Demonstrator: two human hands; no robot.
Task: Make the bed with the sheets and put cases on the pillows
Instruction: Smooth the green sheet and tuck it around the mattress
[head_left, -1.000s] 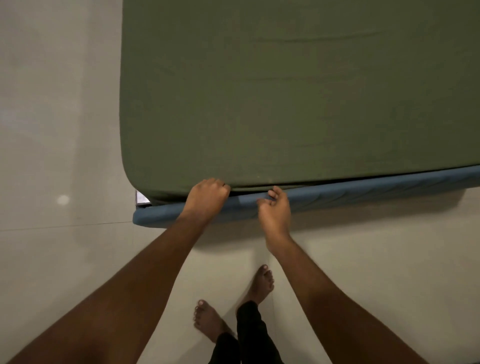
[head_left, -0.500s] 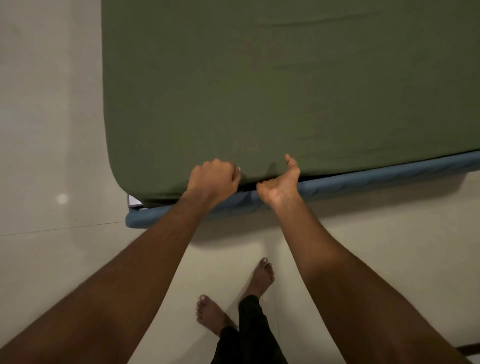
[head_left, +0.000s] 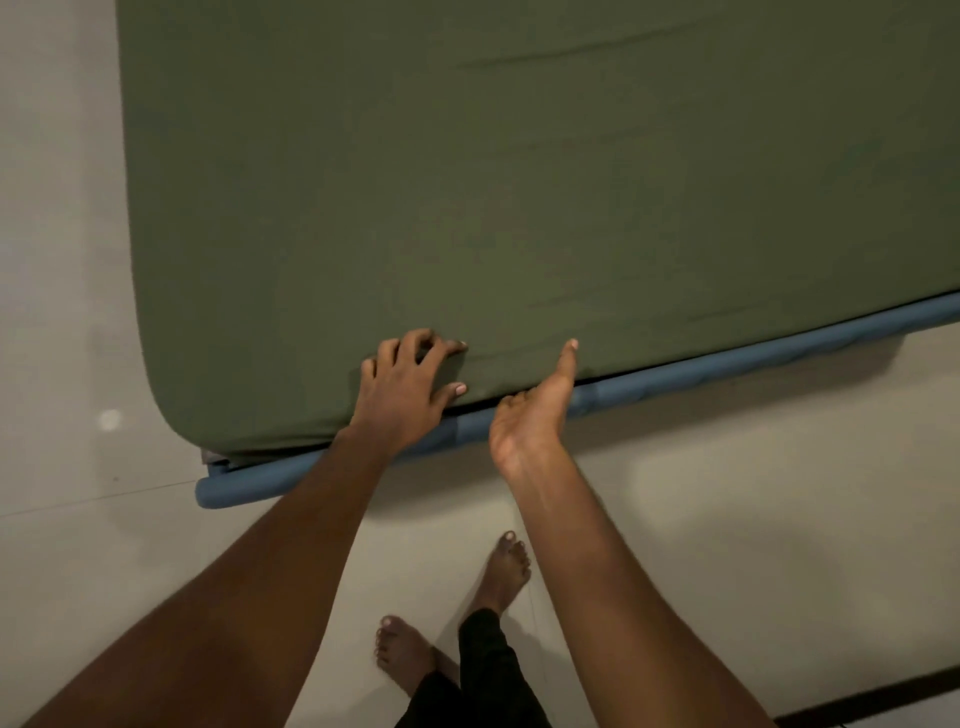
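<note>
An olive green sheet (head_left: 519, 197) covers the mattress and fills the upper part of the head view. It lies smooth, with a few faint creases. My left hand (head_left: 410, 384) rests on the sheet near the bed's near edge, fingers spread and curled onto the fabric. Beside it, my right hand (head_left: 535, 410) is turned palm up, thumb raised, with its fingers tucked under the sheet's edge above the blue bed frame (head_left: 727, 358). No pillows or cases are in view.
Pale tiled floor (head_left: 62, 519) surrounds the bed on the left and near side. My bare feet (head_left: 504, 571) stand close to the frame. The bed's rounded corner (head_left: 171, 426) is at lower left. A dark strip (head_left: 883, 696) crosses the bottom right corner.
My left hand has opened from a fist at the edge and slid up onto the sheet. My right hand has turned palm up, with its fingers going under the edge.
</note>
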